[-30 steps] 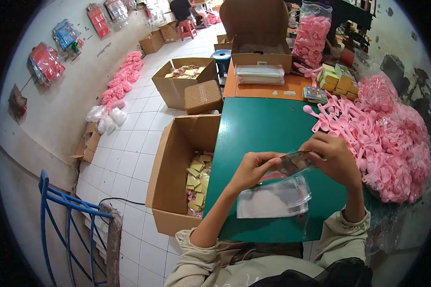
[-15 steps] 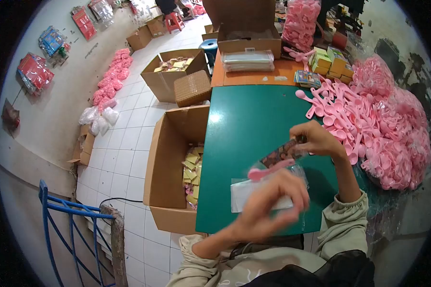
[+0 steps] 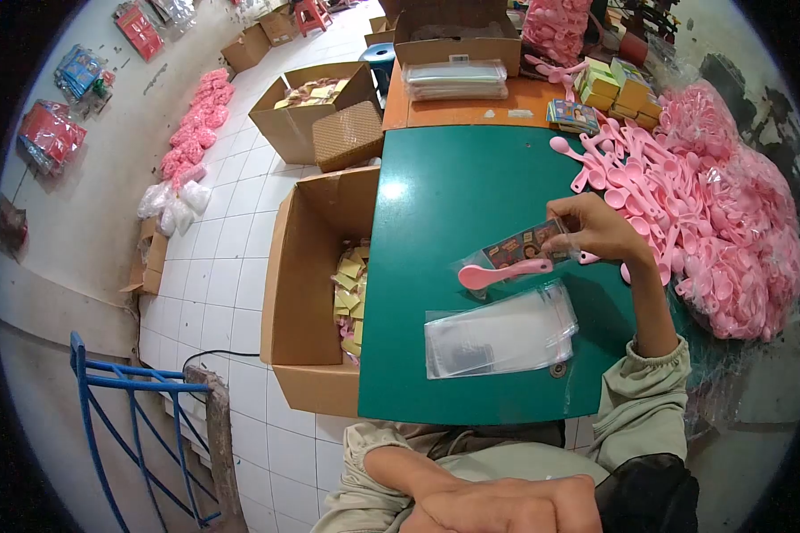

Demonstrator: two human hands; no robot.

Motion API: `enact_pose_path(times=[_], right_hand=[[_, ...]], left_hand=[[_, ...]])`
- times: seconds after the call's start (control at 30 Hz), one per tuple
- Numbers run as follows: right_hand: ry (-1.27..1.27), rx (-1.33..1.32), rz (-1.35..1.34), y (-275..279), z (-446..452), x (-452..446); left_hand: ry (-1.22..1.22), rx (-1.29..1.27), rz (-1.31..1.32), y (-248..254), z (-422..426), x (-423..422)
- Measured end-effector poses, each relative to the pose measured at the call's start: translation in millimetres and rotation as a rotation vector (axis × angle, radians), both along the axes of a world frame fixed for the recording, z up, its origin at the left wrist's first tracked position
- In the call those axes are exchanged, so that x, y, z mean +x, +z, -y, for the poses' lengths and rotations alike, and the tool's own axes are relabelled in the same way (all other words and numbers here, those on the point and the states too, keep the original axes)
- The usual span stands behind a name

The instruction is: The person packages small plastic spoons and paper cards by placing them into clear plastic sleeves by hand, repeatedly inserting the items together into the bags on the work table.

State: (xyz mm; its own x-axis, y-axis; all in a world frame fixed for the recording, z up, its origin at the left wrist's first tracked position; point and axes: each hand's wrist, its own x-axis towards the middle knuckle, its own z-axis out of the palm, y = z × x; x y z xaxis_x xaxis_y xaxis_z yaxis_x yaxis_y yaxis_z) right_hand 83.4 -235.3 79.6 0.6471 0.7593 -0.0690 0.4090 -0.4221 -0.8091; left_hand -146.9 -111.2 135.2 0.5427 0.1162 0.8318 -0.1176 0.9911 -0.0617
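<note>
Right hand: your right hand (image 3: 588, 229) was above the green rectangular table (image 3: 444, 195), fingers clamped on the clear plastic packet (image 3: 480, 259).
Packet: above the table's middle, with a pink plastic spoon (image 3: 498, 273) and a dark printed card (image 3: 517, 250).
Left hand: your left hand (image 3: 516, 505) was off the table's near edge; its grip could not be told.
Bags: flat clear plastic bags (image 3: 498, 336) lay on the table's near part.

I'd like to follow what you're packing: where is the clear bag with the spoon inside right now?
In the head view, the clear bag is in the right hand, just beyond the flat clear bags.
</note>
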Motion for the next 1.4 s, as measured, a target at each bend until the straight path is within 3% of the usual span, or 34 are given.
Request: enact_pose_path(times=[1.0, 1.1, 1.2, 1.27, 1.3, 1.33, 1.4], right_hand=[[0.085, -0.033, -0.107, 4.8, 4.8, 2.3], [0.122, -0.08, -0.078, 5.3, 7.4, 5.5], [0.023, 0.065, -0.131, -3.5, 6.0, 7.1], [-0.088, 0.071, -0.038, -5.1, 7.1, 9.5], [-0.14, 0.077, 0.015, -4.6, 6.3, 11.5], [-0.169, 0.164, -0.042, -8.3, 5.1, 12.4], [-0.226, 0.343, -0.14, -15.6, 4.4, 14.4]], left_hand=[[-0.035, 0.065, 0.001, -1.9, -21.6, 17.1], [-0.03, 0.099, 0.006, -0.5, -24.5, 21.4], [0.034, 0.274, 0.025, 3.9, -43.5, 44.6], [0.383, 0.58, -0.198, -5.8, -69.3, 80.8], [0.59, 0.79, -0.621, -11.5, -84.0, 97.3], [0.996, 1.083, -0.666, -41.9, -105.9, 135.0], [0.802, 1.186, -1.059, -64.9, -113.9, 152.1]])
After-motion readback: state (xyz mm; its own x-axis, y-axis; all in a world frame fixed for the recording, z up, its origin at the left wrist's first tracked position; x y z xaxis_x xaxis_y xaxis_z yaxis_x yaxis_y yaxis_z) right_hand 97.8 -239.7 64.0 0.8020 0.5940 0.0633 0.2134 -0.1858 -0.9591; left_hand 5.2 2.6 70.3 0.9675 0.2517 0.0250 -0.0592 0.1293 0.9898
